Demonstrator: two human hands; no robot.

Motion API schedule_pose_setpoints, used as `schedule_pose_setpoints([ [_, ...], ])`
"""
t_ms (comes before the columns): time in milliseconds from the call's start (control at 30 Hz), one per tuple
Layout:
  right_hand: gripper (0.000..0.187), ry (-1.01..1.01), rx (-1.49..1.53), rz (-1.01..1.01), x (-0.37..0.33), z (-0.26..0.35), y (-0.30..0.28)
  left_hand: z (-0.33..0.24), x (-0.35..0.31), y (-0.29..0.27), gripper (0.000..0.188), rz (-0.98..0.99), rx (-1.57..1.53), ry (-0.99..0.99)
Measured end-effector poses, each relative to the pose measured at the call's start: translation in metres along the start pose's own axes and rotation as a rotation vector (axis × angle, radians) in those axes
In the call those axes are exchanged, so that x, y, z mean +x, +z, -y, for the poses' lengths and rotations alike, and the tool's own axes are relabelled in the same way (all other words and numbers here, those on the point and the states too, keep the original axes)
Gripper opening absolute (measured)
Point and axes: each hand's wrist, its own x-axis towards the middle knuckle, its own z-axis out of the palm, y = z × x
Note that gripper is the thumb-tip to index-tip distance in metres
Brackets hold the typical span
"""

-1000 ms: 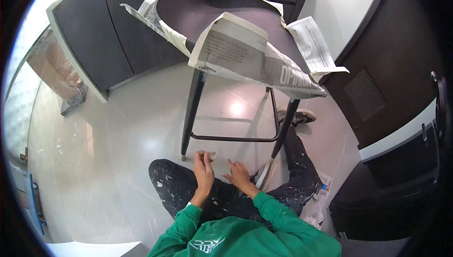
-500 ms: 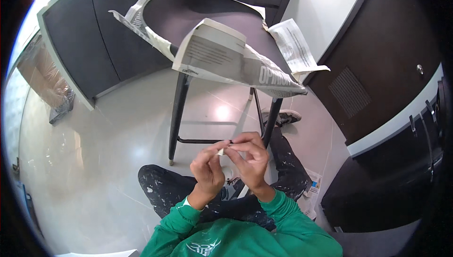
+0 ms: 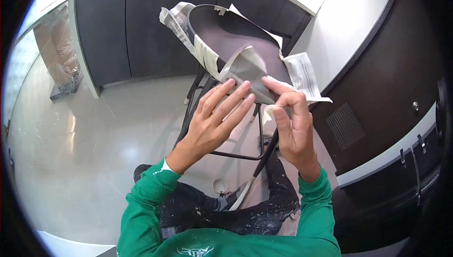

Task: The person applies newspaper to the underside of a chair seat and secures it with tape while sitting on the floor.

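A tall stool (image 3: 219, 35) with a dark seat and black legs stands before me, newspaper (image 3: 245, 66) attached around its seat edge with pale tape. My left hand (image 3: 214, 115) lies open against the front newspaper sheet, its fingers stretched out and slightly apart. At the same sheet's right side, my right hand (image 3: 295, 129) points its index finger onto the paper. Its thumb and other fingers are curled around a short cream strip of masking tape (image 3: 268, 114), part of which sticks out to the left.
Between my paint-spotted legs is a small round whitish object (image 3: 219, 186). Dark cabinets (image 3: 155, 30) line the back. A dark door (image 3: 387, 78) stands to the right. A plastic-wrapped brown item (image 3: 59, 54) is at the far left. Another newspaper flap (image 3: 304, 75) juts out right of the seat.
Both hands have moved from above my lap, where they held a small pale piece together, up to the newspaper. They are now apart. The stool appears farther right and turned in the view.
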Motion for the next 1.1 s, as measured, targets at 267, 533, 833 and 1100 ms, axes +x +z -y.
schedule_pose_setpoints([
  [267,0.022,0.216,0.283,0.217,0.033,-0.012,-0.010,0.028,0.032,0.001,0.047,0.029,0.120,0.049],
  [533,0.022,0.567,0.614,0.388,0.057,-0.033,-0.033,0.042,0.065,-0.001,0.024,0.176,0.149,0.116],
  [833,0.025,0.755,0.862,0.460,0.068,-0.048,-0.032,0.013,0.043,0.006,0.027,-0.109,0.056,0.117],
  [1100,0.027,0.696,0.742,0.513,0.071,-0.053,-0.025,0.003,0.007,0.011,0.041,-0.044,0.093,0.043],
])
